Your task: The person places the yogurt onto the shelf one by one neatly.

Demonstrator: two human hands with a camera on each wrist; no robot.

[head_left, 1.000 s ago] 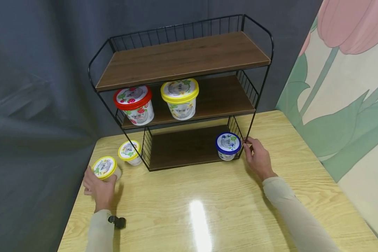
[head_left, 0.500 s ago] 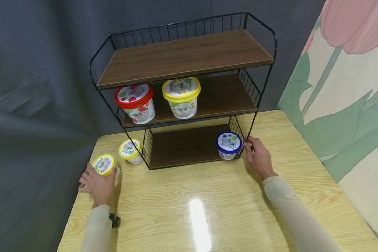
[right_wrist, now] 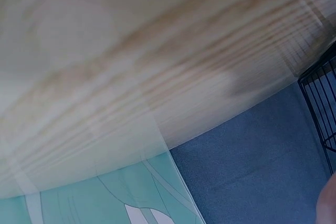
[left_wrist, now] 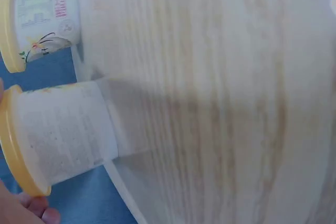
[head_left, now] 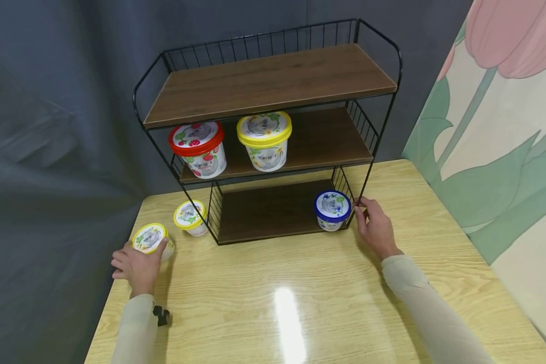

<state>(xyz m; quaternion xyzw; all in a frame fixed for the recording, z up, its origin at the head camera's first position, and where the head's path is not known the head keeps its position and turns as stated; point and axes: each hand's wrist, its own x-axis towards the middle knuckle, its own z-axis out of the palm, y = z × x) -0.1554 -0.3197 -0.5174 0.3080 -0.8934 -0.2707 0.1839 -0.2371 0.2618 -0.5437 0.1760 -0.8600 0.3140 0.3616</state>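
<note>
Tabletop [head_left: 227, 288] beneath; left hand [head_left: 137, 265] grips yellow-lidded tub [head_left: 151, 239]; right hand [head_left: 376, 228] pinches rack [head_left: 325, 136] at fingertips; even, level grip advisable.

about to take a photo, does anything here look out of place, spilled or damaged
Nothing looks spilled or damaged. Mildly odd: the back yellow-lidded tub and the nearer yellow-lidded tub, at the left hand, are left of the rack, not on it, unlike the blue-lidded tub on its bottom shelf.
</note>
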